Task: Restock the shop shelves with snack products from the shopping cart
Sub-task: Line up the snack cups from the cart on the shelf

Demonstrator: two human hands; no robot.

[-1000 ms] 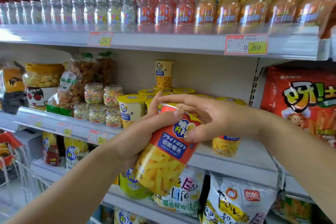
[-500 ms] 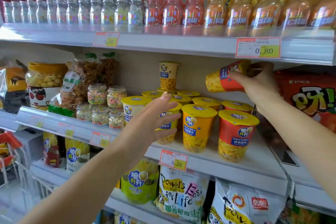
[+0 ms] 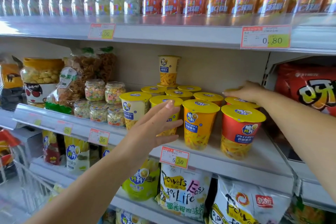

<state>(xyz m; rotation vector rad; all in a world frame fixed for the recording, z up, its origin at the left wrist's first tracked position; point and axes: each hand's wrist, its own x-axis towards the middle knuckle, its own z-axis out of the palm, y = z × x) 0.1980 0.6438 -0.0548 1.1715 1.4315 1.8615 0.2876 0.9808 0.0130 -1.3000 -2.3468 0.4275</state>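
left hand: open, fingers straight and close together, palm toward the shelf, raised before the front row of cups; whether touching the cup behind it, not clear.
right hand: palm down, fingers laid over the top of the rear cup; thumb hidden, so gripping or merely resting cannot be told.
rear cup: yellow-lidded snack cup at the back right of the group, upright; only a sliver of lid showing, body hidden by the cups in front.
pale metal middle shelf: carrying the whole group of potato-stick cups, several rows deep.
front row, left to right: cream paper cup with yellow lid, a yellow-lidded cup partly behind the left hand, orange paper cup with yellow lid, red paper cup with yellow lid.
back of the group: one cream cup stacked on another, near the rear wall.
red-and-yellow price tag: on the shelf edge, reading 5.50, just below the left hand.
wire shopping cart: low at the left, blurred.
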